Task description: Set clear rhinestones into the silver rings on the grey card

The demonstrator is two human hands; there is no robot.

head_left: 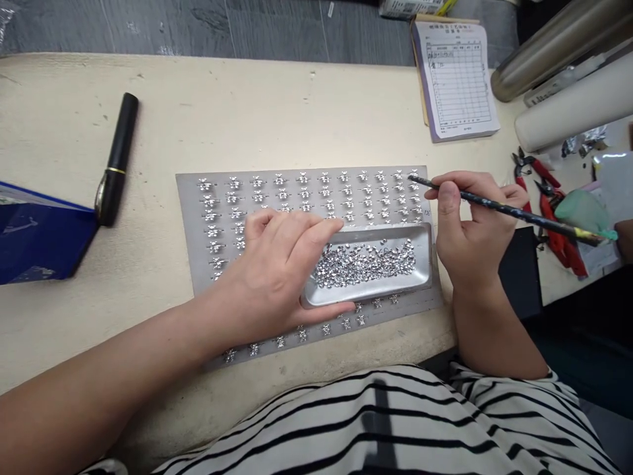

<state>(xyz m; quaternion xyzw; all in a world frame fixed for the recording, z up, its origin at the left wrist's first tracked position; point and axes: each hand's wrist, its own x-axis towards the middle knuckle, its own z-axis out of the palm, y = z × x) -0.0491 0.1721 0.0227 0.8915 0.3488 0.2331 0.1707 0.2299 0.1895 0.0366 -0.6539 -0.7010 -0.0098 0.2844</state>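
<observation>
A grey sheet (190, 218) lies on the table, covered with rows of small shiny metal pieces. Over its lower right part rests a shallow tray (368, 294) holding many tiny glittering stones. My left hand (281, 270) grips the tray's left end, thumb along the near edge and fingers along the far edge. In my right hand (472, 227) is a thin dark stick (514, 210), pinched between thumb and fingers. Its tip touches or hovers over a piece in the sheet's top right corner; which of the two I cannot tell.
On the pale table (247, 112), a black pen (119, 158) and blue folder (44, 237) lie left. A printed form pad (459, 82) is at the back right. Red-handled pliers (558, 241), rolls (573, 99) and a greenish bundle (583, 211) occupy the right side.
</observation>
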